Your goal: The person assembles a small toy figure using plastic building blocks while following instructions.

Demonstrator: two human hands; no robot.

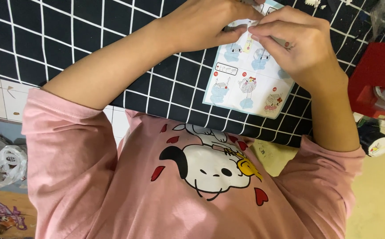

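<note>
While both sets of fingers (258,32) pinch together at one spot, a tiny pale piece seems caught between them, too small to tell what; left hand (205,24) and right hand (296,42) meet touching over the top of the instruction sheet (245,84), which lies flat on the black white-grid bench (68,40); red box (376,77) well right

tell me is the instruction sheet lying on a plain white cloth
No, the instruction sheet lies on a black cloth crossed by thin white grid lines, with both hands over the sheet's upper part.
</note>
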